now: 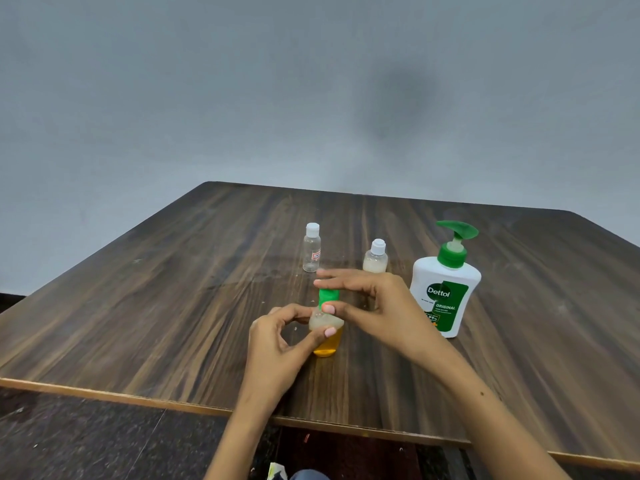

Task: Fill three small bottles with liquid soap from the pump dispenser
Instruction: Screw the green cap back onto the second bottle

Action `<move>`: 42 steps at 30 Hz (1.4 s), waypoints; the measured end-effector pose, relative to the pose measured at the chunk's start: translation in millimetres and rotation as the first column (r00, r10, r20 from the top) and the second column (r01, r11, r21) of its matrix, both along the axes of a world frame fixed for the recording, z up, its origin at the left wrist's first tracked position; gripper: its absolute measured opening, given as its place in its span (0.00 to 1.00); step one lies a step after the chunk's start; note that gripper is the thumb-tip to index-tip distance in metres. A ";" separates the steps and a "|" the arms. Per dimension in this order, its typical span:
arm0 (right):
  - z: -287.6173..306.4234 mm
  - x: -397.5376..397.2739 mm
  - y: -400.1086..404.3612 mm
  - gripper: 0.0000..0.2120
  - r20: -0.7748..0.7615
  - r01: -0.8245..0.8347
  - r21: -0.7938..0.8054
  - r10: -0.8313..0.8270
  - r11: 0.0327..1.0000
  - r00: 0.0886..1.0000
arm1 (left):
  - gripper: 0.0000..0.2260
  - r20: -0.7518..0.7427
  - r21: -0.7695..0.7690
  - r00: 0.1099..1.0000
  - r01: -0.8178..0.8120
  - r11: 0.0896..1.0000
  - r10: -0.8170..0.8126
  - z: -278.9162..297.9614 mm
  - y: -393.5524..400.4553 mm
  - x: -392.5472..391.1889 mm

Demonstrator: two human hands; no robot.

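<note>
A dark wood-grain table [173, 306] with a pale edge strip fills the lower half of the view, its far corners rounded. Behind it stands a plain grey wall [242, 81] carrying a soft dark smudge of shadow at about 1 o'clock. Dark speckled floor [86, 438] shows below the near edge.

At the centre, a small bottle [327, 336] with a green cap [328, 295] stands on the table, amber liquid low in it and pale foam above. The left hand [277, 344] curls round the bottle's body from 9 o'clock, thumb and forefinger pinching its shoulder. The right hand [367, 299] comes in from 3 o'clock and grips the cap, thumb below and fingers laid over the top.

At 12 o'clock from the hands, well apart, stands a clear bottle [311, 249] with a white cap. At 1 o'clock, just beyond the right fingers, is a second white-capped bottle [375, 258], holding pale liquid. The dispenser [446, 282], white with a green pump, stands at 2 o'clock beside the right wrist.
</note>
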State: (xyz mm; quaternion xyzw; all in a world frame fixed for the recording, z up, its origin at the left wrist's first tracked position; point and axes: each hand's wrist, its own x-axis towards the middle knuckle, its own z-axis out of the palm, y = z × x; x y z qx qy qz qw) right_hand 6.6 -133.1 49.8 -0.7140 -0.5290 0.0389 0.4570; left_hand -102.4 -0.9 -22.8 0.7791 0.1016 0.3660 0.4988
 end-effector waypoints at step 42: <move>-28.4 -17.8 13.8 0.09 0.002 0.207 0.257 -0.215 0.944 0.977 | 0.11 0.027 0.141 0.992 -0.123 0.982 0.120 -0.7 -3.1 2.7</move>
